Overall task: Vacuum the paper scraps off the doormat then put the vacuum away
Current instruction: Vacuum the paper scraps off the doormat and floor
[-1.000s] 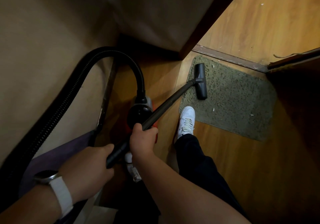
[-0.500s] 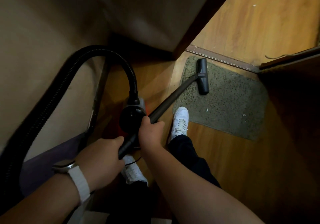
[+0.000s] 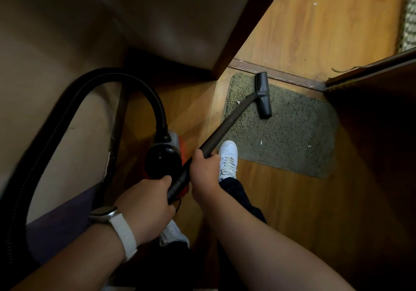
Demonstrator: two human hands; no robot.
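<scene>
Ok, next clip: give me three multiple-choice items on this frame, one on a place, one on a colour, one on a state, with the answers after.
1. Where is the vacuum's floor head?
A. on the doormat, near its far edge
B. on bare wood floor
C. lifted off the ground

2. What colour is the watch strap on the left wrist?
A. black
B. white
C. red

3. How is the wand held?
A. left hand only
B. right hand only
C. both hands

Answers: 1 A, the head lies on the mat's pile by the door threshold. 2 B, the band shows white. 3 C, the left hand grips the lower end and the right hand grips further up.
</scene>
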